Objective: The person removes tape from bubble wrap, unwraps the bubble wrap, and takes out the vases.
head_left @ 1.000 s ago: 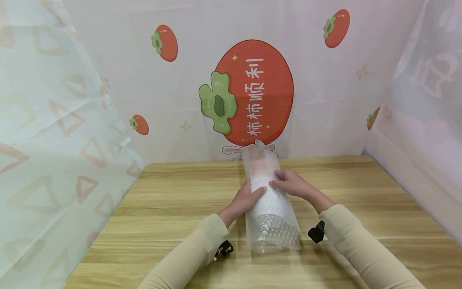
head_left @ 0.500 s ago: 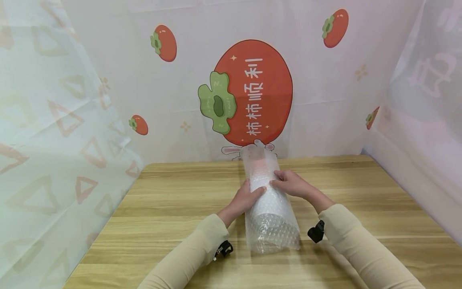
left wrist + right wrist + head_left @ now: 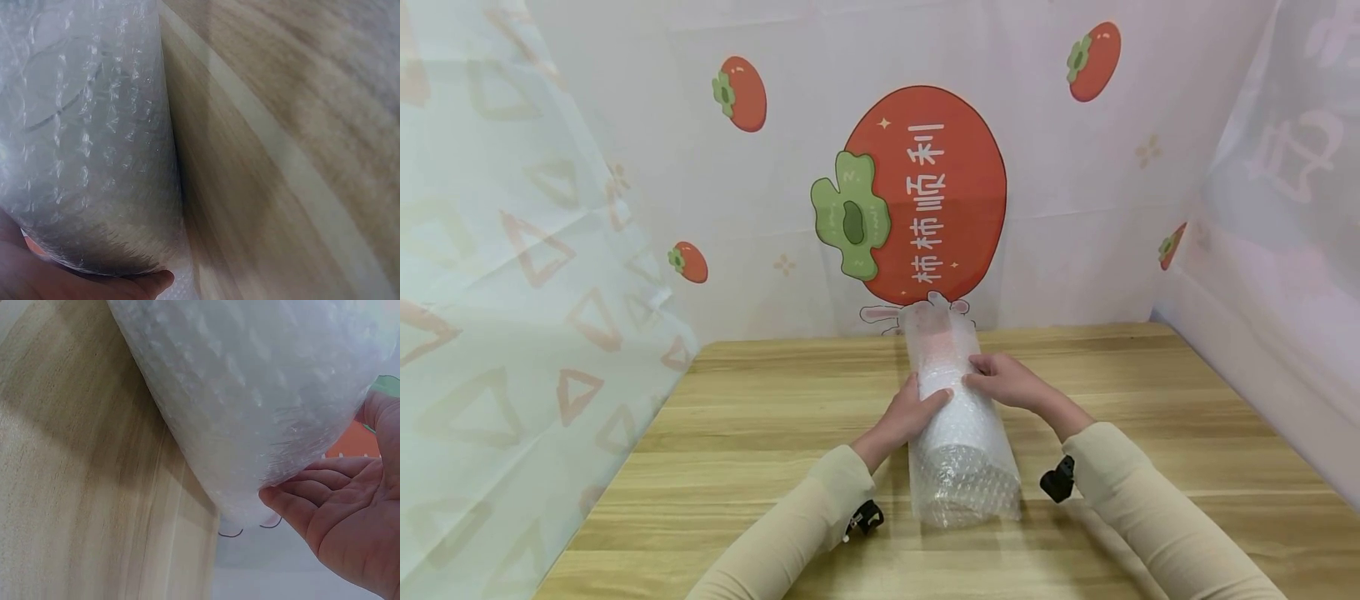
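A bubble-wrapped roll (image 3: pixel 966 421), whitish in the middle and clear at both ends, lies lengthwise on the wooden table between the two hands. My left hand (image 3: pixel 916 410) grips its left side, thumb on top. From the right, my right hand (image 3: pixel 1006 381) holds it a little farther back, its thumb on the upper surface. In the left wrist view, the left fingers (image 3: pixel 134 286) lie along the wrap. The right wrist view has the right fingers (image 3: pixel 306 494) against the side of the bubble wrap (image 3: pixel 250 406). What the wrap encloses is hidden.
The wooden table (image 3: pixel 760 417) ends at the back against a pale cloth backdrop (image 3: pixel 1060 250) printed with red persimmons. Pale cloth also hangs at the left and right sides. Black wrist cameras sit under both cream sleeves (image 3: pixel 801 521).
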`<state>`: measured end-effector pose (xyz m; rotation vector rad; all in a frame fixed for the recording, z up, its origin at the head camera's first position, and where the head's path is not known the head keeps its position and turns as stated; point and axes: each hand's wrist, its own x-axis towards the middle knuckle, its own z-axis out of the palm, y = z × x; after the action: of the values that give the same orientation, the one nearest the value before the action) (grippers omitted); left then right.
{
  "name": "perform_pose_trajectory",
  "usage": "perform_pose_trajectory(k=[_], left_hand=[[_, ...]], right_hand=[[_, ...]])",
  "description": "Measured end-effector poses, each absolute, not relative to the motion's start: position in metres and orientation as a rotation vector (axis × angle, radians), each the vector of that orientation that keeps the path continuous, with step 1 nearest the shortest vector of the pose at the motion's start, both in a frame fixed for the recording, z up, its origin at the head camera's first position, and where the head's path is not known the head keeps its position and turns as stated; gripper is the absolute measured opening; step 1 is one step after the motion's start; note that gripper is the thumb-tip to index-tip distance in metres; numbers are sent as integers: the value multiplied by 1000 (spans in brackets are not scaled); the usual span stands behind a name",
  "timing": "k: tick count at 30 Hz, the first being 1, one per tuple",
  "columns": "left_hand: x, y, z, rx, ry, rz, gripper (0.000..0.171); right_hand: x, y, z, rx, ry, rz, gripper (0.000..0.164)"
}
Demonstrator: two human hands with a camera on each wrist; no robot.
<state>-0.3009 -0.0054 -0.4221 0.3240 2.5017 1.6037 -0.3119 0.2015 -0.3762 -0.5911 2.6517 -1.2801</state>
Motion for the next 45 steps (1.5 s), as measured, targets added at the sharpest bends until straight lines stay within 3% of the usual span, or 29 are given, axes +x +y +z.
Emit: perform_pose_trajectory(k=[24,45], left_hand=[[-301,-4,-421,303,2500,1581,75],[-301,-6,-422,289,2512,1580,80]], right_hand=[[-315,204,-370,-686,2704,-1162,37],[-316,207,-373,-642,2644,-1215,52]])
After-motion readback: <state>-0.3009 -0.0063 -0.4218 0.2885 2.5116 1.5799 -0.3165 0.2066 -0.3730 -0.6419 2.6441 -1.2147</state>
